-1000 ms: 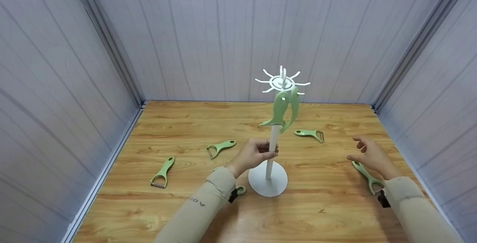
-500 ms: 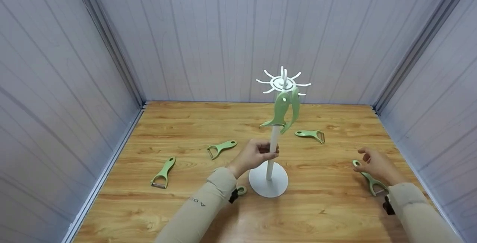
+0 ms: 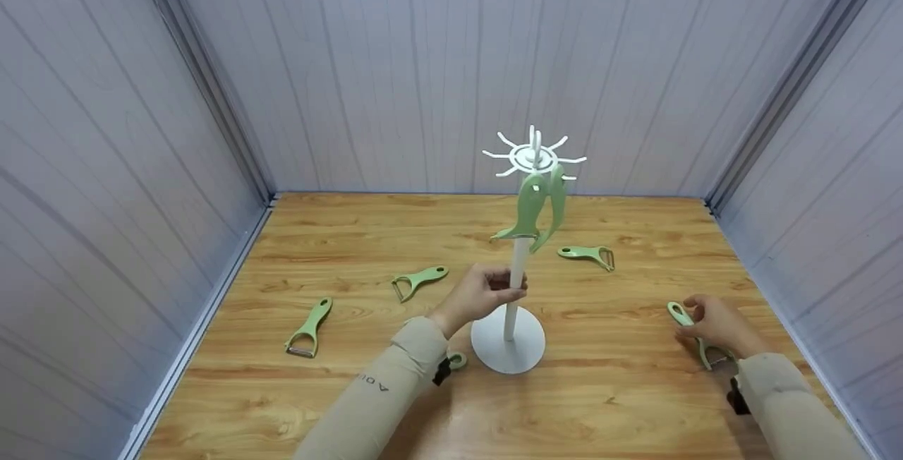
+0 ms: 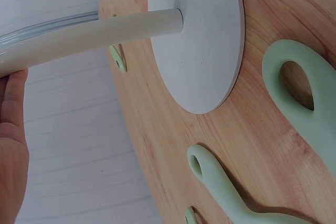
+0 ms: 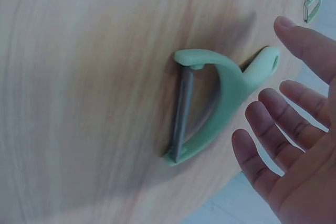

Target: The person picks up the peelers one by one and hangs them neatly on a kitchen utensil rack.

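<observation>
My left hand (image 3: 480,296) grips the pole (image 3: 517,273) of a white stand, thumb and fingers around it above the round base (image 3: 487,346). Two green peelers (image 3: 530,207) hang from the hook ring (image 3: 535,157) at its top. Over at the right, my right hand (image 3: 726,326) hovers above a green peeler (image 3: 681,314) lying on the table. The right wrist view shows that peeler (image 5: 227,103) flat on the wood, with my fingers (image 5: 270,124) spread and loosely bent, apart from its handle.
More green peelers lie about: one at the left (image 3: 311,326), one left of the pole (image 3: 423,277), one behind the stand (image 3: 582,252). Another peeler (image 3: 457,360) is mostly hidden under my left forearm. Pale panel walls (image 3: 381,72) enclose the wooden table (image 3: 338,403).
My right hand has come down and slightly right, from beyond the peeler's handle end to over its handle. My left hand and the stand have stayed in place.
</observation>
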The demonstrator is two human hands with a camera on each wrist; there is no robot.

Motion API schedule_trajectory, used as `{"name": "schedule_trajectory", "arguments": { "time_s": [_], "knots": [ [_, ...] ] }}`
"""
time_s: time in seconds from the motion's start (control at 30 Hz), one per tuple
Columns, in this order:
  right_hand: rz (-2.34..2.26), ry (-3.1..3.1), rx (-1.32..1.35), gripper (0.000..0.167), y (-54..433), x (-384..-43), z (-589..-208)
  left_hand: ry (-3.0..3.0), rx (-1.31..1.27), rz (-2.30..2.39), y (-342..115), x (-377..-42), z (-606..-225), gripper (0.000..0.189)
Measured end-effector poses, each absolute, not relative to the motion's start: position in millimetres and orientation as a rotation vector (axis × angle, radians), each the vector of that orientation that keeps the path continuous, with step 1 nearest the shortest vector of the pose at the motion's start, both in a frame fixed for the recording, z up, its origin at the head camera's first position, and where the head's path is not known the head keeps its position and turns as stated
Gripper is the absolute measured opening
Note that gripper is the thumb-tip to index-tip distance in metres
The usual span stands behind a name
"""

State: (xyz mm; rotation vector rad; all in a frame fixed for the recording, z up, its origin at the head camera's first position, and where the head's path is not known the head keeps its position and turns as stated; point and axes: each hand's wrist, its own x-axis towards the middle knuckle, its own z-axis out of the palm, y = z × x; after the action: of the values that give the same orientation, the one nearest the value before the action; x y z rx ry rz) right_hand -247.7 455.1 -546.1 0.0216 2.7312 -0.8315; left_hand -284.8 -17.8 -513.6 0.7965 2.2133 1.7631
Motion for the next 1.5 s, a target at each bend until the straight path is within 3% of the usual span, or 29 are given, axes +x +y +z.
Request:
{"name": "schedule_trajectory", "arguments": {
  "time_s": [0.6, 1.5],
  "knots": [
    [-0.915, 2.702, 0.078, 0.039, 462, -247, -557, 2.207, 0.785, 1.772, -16, -284, -512, 0.018],
    [-0.949, 2.932, -0.097, 0.047, 401, -263, -507, 2.193, 0.779, 1.775, -15, -286, -513, 0.015]
  ]
}}
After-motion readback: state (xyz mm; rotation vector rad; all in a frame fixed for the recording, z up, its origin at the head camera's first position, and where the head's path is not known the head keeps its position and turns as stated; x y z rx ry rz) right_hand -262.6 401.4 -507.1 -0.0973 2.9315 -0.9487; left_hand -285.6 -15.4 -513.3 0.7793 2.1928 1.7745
